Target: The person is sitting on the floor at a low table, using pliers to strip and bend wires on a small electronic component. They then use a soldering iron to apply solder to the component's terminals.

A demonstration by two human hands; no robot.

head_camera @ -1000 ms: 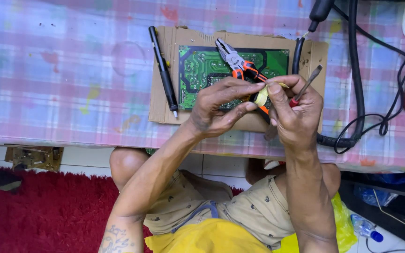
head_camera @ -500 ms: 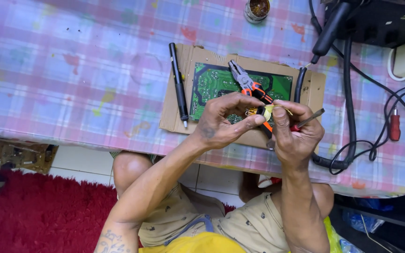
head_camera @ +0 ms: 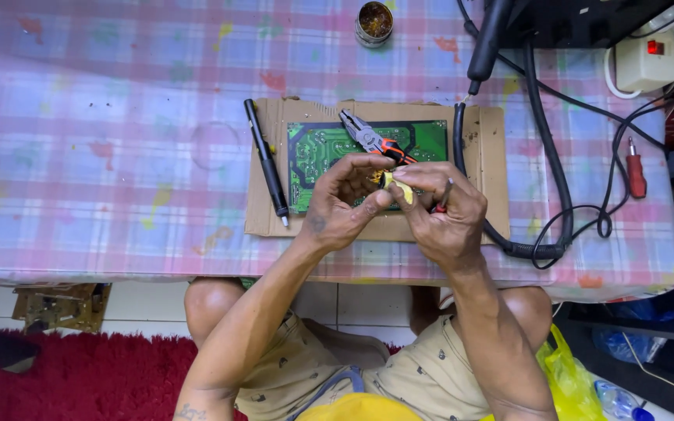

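Head view shows the left hand [head_camera: 345,204] and right hand [head_camera: 442,218] meeting over the green circuit board [head_camera: 329,152] on the cardboard sheet [head_camera: 493,156], both pinching a small yellow part [head_camera: 394,185], the right seemingly also gripping a thin tool [head_camera: 445,195], beside orange-handled pliers [head_camera: 372,140].

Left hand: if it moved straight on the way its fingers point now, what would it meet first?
The left hand points right, toward the small yellow part pinched between both hands. It already touches that part, so next would be the right hand. Depth looks about equal, though one view cannot confirm it.
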